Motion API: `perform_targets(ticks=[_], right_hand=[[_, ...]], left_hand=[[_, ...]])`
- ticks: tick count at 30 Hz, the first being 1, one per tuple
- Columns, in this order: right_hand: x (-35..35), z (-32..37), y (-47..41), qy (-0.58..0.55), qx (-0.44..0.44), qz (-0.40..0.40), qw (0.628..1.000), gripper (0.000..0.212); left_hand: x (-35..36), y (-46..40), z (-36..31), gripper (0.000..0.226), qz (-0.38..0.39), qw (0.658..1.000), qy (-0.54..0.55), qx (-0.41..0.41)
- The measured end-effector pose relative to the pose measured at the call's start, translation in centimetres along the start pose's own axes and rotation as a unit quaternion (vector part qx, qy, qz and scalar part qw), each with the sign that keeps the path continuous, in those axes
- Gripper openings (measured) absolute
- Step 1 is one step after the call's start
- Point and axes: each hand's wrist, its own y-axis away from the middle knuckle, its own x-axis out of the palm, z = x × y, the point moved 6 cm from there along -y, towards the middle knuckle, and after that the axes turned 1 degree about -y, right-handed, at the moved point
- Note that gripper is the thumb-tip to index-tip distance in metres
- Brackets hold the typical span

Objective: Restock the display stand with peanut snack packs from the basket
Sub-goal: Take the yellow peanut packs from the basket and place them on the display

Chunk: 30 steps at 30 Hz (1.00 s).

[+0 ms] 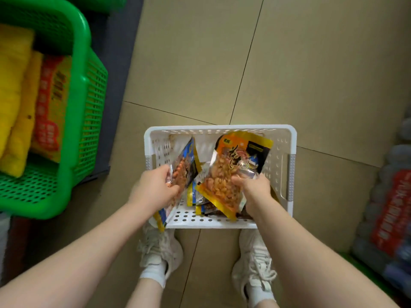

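A white perforated basket (pixel 287 156) sits on the floor in front of my feet, with several peanut snack packs (pixel 201 204) lying inside. My left hand (pixel 155 185) grips a blue-edged peanut pack (pixel 183 172) at the basket's left side, tilted on edge. My right hand (pixel 255 187) holds an orange-yellow peanut pack (pixel 231 172) lifted above the basket's middle. The display stand's green crate (pixel 89 90) is at the left, holding yellow and red packs (pixel 33 103).
Beige floor tiles (pixel 289 74) spread beyond the basket. Shrink-wrapped bottles with a red label (pixel 391 210) stand at the right edge. My white sneakers (pixel 160 247) are just behind the basket. A dark mat lies under the green crate.
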Motion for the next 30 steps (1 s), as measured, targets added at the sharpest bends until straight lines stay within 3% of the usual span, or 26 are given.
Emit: perform_targets(ticks=[3,6,8,11,16,18,21,24,27,30], right_hand=[[-2.1,3.7,5.6,0.123,-0.093,0.052,0.987,0.027],[-4.7,8.2,12.3,0.157,-0.165,0.067,0.971,0.022],[-6.5,11.5,16.8,0.138,-0.198,0.067,0.968,0.018],[-7.5,16.7,24.8,0.130,-0.234,0.093,0.959,0.016],[-5.8,24.1,39.7,0.176,-0.332,0.163,0.912,0.014],[-4.7,25.9,46.2,0.206,-0.375,0.184,0.885,0.012],[-2.6,27.8,56.6,0.238,-0.450,0.208,0.835,0.013],[0.5,28.0,66.8,0.245,-0.510,0.260,0.783,0.013],[3.8,26.7,76.4,0.242,-0.561,0.328,0.720,0.015],[6.6,24.0,85.6,0.215,-0.589,0.398,0.670,0.014]], left_hand=[[-2.3,3.5,-2.5,0.018,0.003,0.996,-0.086,0.028],[-5.7,8.1,-4.9,0.013,-0.003,0.992,-0.111,0.060],[-9.0,11.7,-5.9,0.009,-0.023,0.992,-0.100,0.069],[-14.9,18.4,-6.8,0.020,-0.071,0.991,-0.080,0.086],[-24.4,30.6,-5.8,0.037,-0.132,0.990,0.040,0.012],[-27.6,36.7,-5.2,0.037,-0.173,0.984,0.044,-0.017],[-31.7,45.0,-4.1,0.019,-0.271,0.961,0.038,-0.038],[-34.1,52.4,-2.4,0.041,-0.336,0.938,0.038,-0.076],[-36.8,60.5,1.1,0.045,-0.418,0.899,0.086,-0.095],[-39.0,69.7,5.2,0.034,-0.496,0.854,0.138,-0.074]])
